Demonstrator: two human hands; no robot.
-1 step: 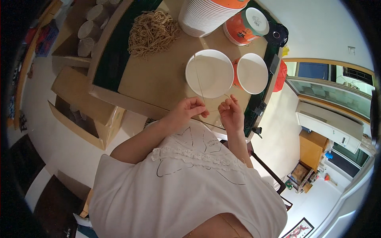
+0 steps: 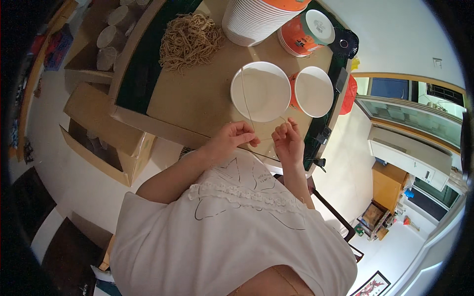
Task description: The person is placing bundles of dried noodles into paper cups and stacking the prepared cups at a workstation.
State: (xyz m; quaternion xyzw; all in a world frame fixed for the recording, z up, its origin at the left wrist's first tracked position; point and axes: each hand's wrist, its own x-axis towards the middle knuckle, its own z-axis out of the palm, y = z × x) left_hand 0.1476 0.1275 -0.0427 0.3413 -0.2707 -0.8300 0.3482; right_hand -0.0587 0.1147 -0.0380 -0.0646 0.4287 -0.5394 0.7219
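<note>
My left hand (image 2: 238,134) is closed in a pinch on a thin tan cord (image 2: 245,96). One end of it stands up across the mouth of a wide white paper bucket (image 2: 269,91). The cord also stretches over to my right hand (image 2: 288,139), whose curled fingers grip it, with a short end poking out above them. Both hands are held over the table's near edge, just in front of that bucket. Beside it, to the right, is a smaller orange and white paper bucket (image 2: 315,92). Farther back lies a tangled heap of similar brown cords (image 2: 190,42).
A tall stack of white paper buckets (image 2: 252,22) and an upturned orange bucket (image 2: 302,34) stand at the back, near a small black fan (image 2: 344,43). Left of the cardboard-covered table (image 2: 173,103) are open cardboard boxes (image 2: 106,130). A dark chair frame (image 2: 335,212) is at my right.
</note>
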